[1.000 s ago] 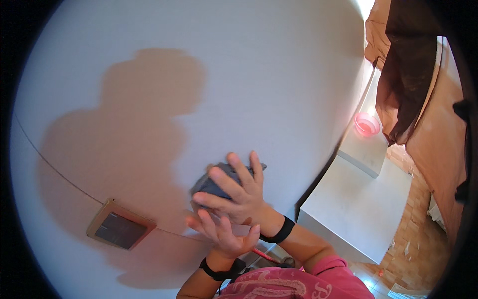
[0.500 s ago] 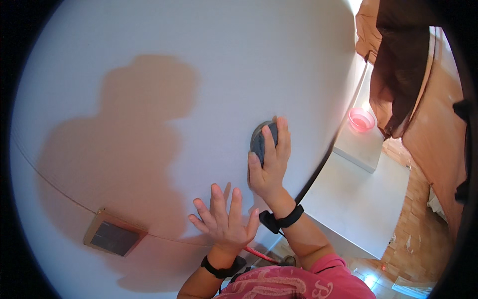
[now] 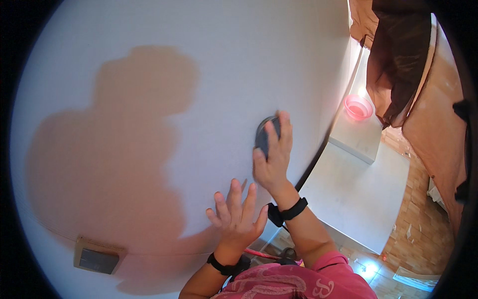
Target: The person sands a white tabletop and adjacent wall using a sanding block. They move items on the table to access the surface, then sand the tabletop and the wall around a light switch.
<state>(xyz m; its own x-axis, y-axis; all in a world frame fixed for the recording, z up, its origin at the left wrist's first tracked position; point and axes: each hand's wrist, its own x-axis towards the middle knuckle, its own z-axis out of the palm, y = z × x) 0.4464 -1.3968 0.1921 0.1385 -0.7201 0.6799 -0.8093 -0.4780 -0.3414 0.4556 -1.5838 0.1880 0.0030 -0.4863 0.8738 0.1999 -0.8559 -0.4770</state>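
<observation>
A round, dark grey pad [image 3: 262, 138] lies against the pale wall [image 3: 234, 65]. My right hand [image 3: 275, 154] is laid over it, thumb on its lower edge and fingers across its right side, pressing it to the wall; its underside is hidden. Lower and to the left, my left hand [image 3: 238, 214] is held up with its fingers spread and nothing in it. Its fingertips are near the wall; whether they touch it I cannot tell. Each wrist wears a black band, the right one [image 3: 294, 209] with a small dark block on it.
A switch plate [image 3: 99, 260] with a beige frame sits low on the wall at left. At right stand a white stepped cabinet [image 3: 356, 194] and a pink bowl [image 3: 358, 108] on its upper level. Brown cloth [image 3: 398, 65] hangs beyond, over a wood-patterned floor [image 3: 416, 219] with scattered scraps.
My right hand and the pad have shifted slightly right and up along the wall. My left hand has moved right, still spread. The whole view has turned a little.
</observation>
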